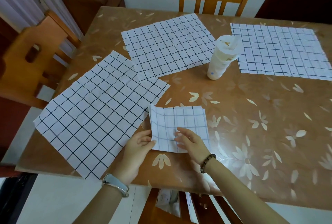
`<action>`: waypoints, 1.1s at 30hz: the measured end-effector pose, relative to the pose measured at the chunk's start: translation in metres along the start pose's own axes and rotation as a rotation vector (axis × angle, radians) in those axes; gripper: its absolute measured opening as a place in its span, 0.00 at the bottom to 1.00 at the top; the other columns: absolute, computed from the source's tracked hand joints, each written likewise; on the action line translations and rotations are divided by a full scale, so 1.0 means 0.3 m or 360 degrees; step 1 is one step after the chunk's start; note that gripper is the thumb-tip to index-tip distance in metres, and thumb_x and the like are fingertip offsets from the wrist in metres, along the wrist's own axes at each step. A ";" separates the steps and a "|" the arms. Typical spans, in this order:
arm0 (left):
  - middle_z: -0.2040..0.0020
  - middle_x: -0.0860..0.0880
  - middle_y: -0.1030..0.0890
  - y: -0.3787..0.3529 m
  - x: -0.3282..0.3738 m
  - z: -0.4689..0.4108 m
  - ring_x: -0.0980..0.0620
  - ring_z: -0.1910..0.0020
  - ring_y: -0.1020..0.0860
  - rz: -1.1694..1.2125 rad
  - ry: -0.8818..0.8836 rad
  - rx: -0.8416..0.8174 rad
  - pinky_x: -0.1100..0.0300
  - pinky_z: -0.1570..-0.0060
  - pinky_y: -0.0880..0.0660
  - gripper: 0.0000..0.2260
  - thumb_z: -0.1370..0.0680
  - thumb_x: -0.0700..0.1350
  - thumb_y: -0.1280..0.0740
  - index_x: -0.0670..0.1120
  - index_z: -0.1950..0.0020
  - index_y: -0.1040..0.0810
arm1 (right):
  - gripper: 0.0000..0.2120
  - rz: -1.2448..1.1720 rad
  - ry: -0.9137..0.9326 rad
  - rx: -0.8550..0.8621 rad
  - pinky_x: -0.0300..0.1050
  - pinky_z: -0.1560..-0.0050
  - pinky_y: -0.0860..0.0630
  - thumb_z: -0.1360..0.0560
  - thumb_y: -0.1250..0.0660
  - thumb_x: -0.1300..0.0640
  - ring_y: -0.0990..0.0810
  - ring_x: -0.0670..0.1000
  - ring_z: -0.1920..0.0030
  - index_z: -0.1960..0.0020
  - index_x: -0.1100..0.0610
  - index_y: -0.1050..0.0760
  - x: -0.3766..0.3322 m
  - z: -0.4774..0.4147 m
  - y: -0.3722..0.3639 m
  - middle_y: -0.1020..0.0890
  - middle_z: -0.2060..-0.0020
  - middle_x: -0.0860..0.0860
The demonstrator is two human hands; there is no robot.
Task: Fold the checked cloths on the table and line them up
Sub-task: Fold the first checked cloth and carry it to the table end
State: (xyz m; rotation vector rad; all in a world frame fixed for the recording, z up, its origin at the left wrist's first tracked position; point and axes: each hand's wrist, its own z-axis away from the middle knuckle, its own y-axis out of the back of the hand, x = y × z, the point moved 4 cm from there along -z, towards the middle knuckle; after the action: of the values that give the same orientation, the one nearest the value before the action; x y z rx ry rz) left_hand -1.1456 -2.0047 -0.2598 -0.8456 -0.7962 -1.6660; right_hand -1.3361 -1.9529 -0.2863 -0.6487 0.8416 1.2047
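White cup stack [221,56] stands between spread cloths [168,44]; left fingers [142,139] pinch folded cloth [179,119], right fingers [180,134] pressing flat.

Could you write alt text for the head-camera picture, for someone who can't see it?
At a flowered table, a left hand pinches the corner of a folded checked cloth while the right hand presses on top. Three unfolded cloths and a cup stack lie beyond.

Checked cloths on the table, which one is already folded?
The small cloth touched by the left hand and right hand; the left cloth, middle cloth and far-right cloth lie spread flat.
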 end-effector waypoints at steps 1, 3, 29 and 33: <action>0.52 0.43 0.18 -0.009 0.010 0.006 0.51 0.52 0.18 0.0000 -0.0017 -0.0030 0.65 0.54 0.23 0.16 0.25 0.34 0.30 0.49 0.40 0.22 | 0.16 0.0019 -0.0019 -0.0003 0.41 0.45 0.22 0.20 0.38 0.53 0.20 0.49 0.43 0.33 0.55 0.28 -0.002 -0.002 -0.005 0.21 0.41 0.52; 0.51 0.41 0.18 -0.031 0.030 0.014 0.50 0.52 0.18 -0.0021 -0.0055 -0.0100 0.64 0.53 0.22 0.17 0.25 0.34 0.30 0.48 0.39 0.22 | 0.16 0.0001 -0.0063 -0.0016 0.45 0.43 0.21 0.20 0.38 0.52 0.20 0.50 0.44 0.34 0.53 0.28 -0.012 -0.003 -0.012 0.21 0.41 0.53; 0.21 0.59 0.58 -0.246 -0.025 -0.063 0.66 0.25 0.66 -0.1797 -0.1080 -0.0690 0.60 0.24 0.64 0.34 0.20 0.57 0.38 0.54 0.20 0.53 | 0.09 0.0436 0.0006 0.0322 0.40 0.55 0.26 0.24 0.35 0.64 0.20 0.54 0.51 0.46 0.55 0.28 -0.037 -0.082 0.246 0.19 0.52 0.54; 0.21 0.54 0.64 -0.258 -0.057 -0.095 0.59 0.25 0.69 -0.2097 -0.1142 -0.0717 0.54 0.24 0.66 0.37 0.20 0.62 0.41 0.51 0.20 0.59 | 0.15 0.0555 0.0073 0.0434 0.45 0.46 0.24 0.26 0.34 0.66 0.21 0.51 0.53 0.43 0.51 0.30 -0.013 -0.090 0.266 0.20 0.54 0.50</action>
State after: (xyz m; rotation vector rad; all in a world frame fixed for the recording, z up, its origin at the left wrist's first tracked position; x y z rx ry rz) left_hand -1.2213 -2.0029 -0.2965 -1.4153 -1.7453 -2.7922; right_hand -1.4196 -1.9572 -0.2976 -0.3148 1.1674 1.3569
